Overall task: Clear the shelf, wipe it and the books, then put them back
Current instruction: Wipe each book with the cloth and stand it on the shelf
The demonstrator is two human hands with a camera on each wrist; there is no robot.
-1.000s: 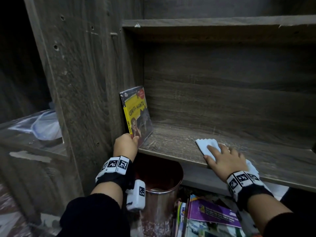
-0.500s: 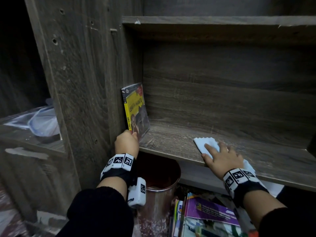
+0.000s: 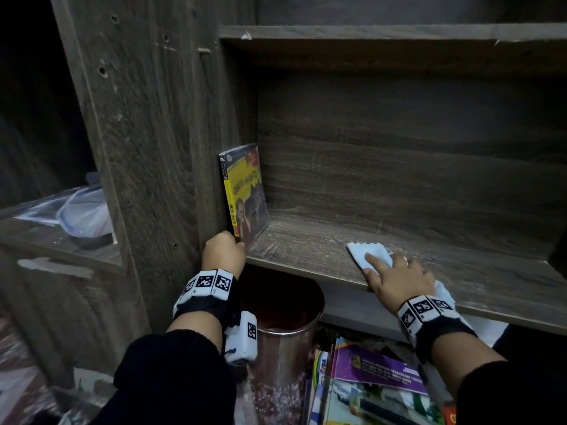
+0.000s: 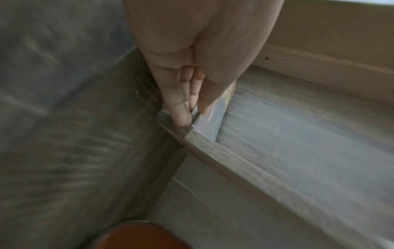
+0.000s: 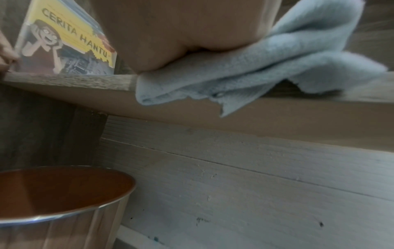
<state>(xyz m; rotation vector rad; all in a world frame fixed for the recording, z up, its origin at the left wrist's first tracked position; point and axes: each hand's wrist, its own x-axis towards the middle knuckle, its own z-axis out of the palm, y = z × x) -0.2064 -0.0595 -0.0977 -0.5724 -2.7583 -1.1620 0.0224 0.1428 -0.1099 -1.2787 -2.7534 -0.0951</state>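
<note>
A yellow book (image 3: 244,191) stands upright at the far left end of the wooden shelf (image 3: 306,253), against the side panel. My left hand (image 3: 224,251) pinches its lower front corner, thumb and fingers (image 4: 181,116) on either side of the book (image 4: 208,124). My right hand (image 3: 395,279) lies flat on a white cloth (image 3: 366,254) at the shelf's front edge, fingers spread and pressing down. In the right wrist view the cloth (image 5: 245,79) hangs over the shelf edge and the book cover (image 5: 64,40) shows at left.
A metal bin (image 3: 283,329) with a red inside stands on the floor below the shelf's left end. A pile of books (image 3: 374,388) lies to its right. A clear plastic item (image 3: 82,213) sits on a lower ledge at left. An upper shelf board (image 3: 392,33) runs overhead.
The book has swung from a tilt to upright, closer to the side panel, my left hand still on its corner. My right hand has stayed on the cloth.
</note>
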